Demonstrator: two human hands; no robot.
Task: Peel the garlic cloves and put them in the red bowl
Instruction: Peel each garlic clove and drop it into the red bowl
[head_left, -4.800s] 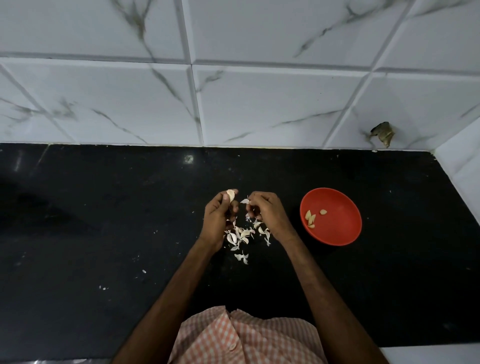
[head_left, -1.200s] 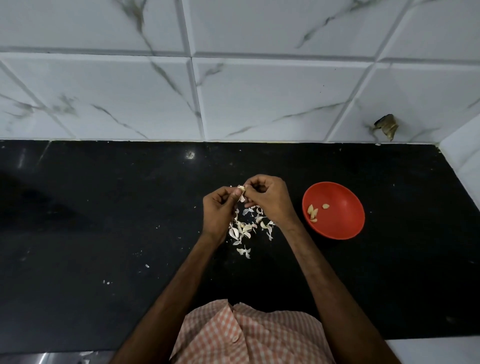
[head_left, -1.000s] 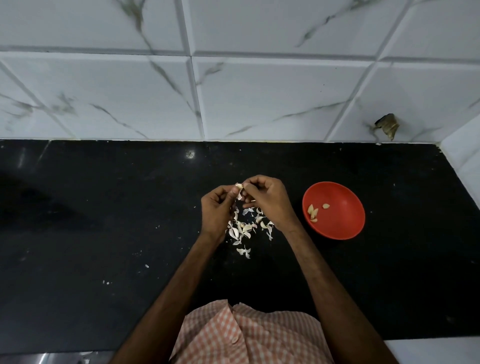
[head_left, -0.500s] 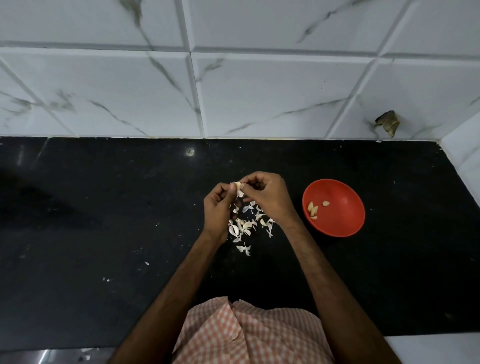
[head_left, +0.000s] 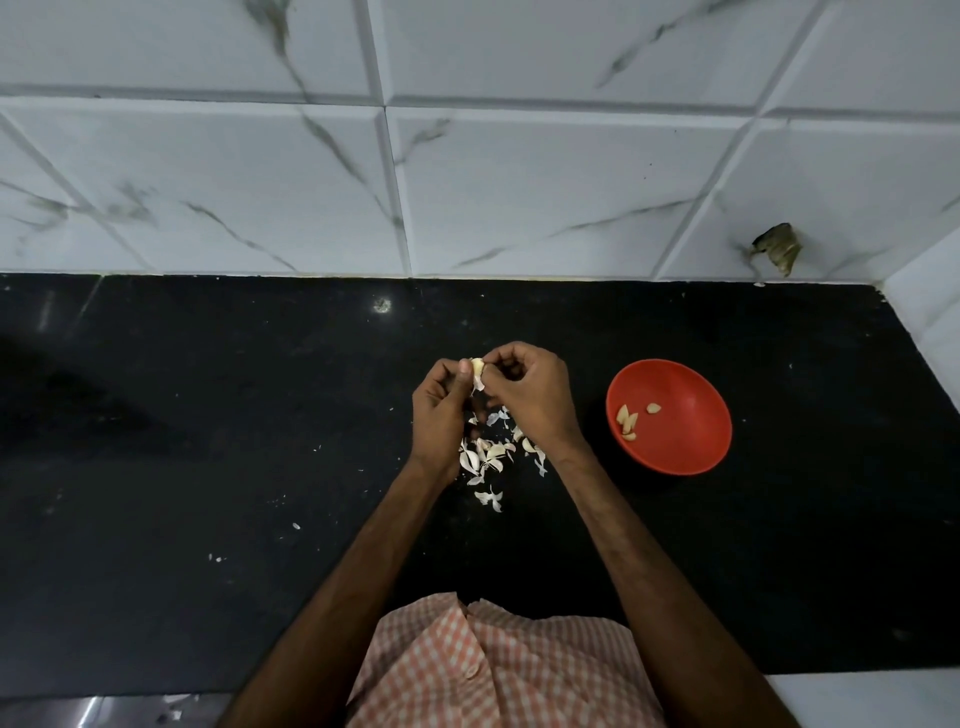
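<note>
Head camera caught my left hand (head_left: 439, 410) and right hand (head_left: 530, 395) both pinching one garlic clove (head_left: 477, 368) above the scattered skins (head_left: 488, 457), left of the red bowl (head_left: 685, 447).

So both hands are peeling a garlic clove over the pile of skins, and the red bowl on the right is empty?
The red bowl is not empty: the head view shows a few peeled cloves in it. The rest is right.
</note>
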